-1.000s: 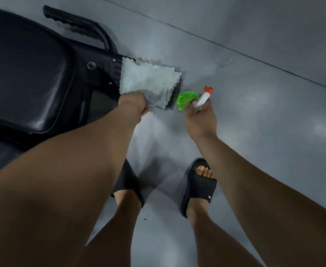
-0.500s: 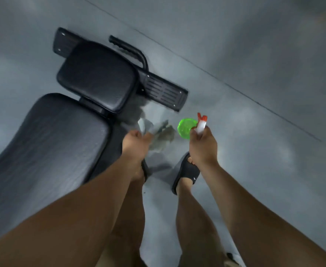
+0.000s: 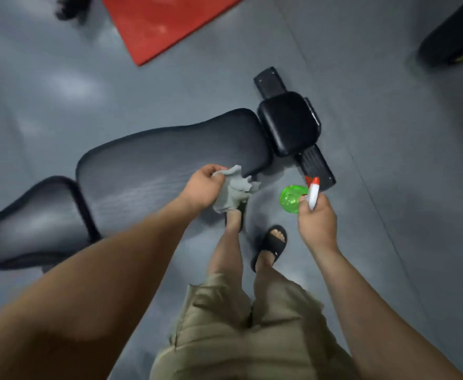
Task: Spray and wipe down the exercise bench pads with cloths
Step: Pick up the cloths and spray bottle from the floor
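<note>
**A:** Left hand [image 3: 203, 187]?

**B:** Curled tight round a crumpled grey cloth [image 3: 231, 192], bunched and hanging at the near right corner of the long back pad [image 3: 170, 160]. Touching the pad or just above it: cannot tell.

**A:** And the right hand [image 3: 316, 218]?

**B:** Gripping a spray bottle [image 3: 293, 198] by the neck. Green see-through body, white head, red nozzle pointing far. Held over the grey floor [image 3: 389, 215], right of the cloth and apart from it, near the ribbed black foot plate [image 3: 316, 168].

**A:** Rest of the bench?

**B:** Small square seat pad [image 3: 289, 122] just past the far right end of the long back pad. Another black pad [image 3: 33, 215] at near left, blurred.

**A:** Anything else around?

**B:** Red mat [image 3: 159, 20] lying far off on the floor. Nearer, khaki shorts [image 3: 238, 338] and a black slide sandal [image 3: 270, 244], planted just beside the bench.
</note>
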{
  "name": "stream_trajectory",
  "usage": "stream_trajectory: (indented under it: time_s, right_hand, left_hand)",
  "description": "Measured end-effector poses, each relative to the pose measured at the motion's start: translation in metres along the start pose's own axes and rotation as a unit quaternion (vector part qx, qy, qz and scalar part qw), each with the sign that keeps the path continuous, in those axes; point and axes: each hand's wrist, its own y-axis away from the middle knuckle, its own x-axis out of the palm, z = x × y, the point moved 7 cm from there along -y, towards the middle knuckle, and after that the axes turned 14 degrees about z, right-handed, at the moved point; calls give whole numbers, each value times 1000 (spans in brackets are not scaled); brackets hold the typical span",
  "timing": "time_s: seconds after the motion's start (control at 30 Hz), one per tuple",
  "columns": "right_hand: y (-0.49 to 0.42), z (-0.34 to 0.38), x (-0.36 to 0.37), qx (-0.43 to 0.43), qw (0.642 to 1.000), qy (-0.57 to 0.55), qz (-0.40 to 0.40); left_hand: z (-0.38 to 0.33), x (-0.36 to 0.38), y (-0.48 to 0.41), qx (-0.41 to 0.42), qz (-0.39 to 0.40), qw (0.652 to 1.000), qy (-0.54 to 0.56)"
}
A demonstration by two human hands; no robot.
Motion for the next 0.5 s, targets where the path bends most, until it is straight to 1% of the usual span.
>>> stream_trajectory:
  time_s: [0.03, 0.13, 0.23, 0.27, 0.3, 0.37, 0.47, 0.5]
  right_hand:
    - [4, 5, 4, -7, 1000, 6, 2]
    - [37, 43, 39, -60, 994, 74, 54]
    - [74, 82, 84, -124, 971, 163, 120]
    - [91, 95, 110, -149, 955, 203, 156]
    - [102, 102, 123, -162, 944, 226, 176]
    - [132, 118, 167, -207, 910, 279, 225]
    - [177, 133, 226, -256, 864, 324, 288]
    - [195, 136, 251, -275, 842, 347, 309]
  left_hand:
    - [7, -8, 10, -3, -13, 999, 30]
    - [45, -51, 69, -2, -73, 989, 128]
    - [94, -87, 127, 0, -151, 965, 215]
    - [121, -103, 153, -6, -186, 951, 246]
    - [135, -111, 167, -13, -204, 944, 259]
    - [182, -133, 212, -30, -260, 912, 316]
    - [249, -158, 272, -51, -321, 865, 382]
    - [279, -166, 295, -65, -337, 845, 410]
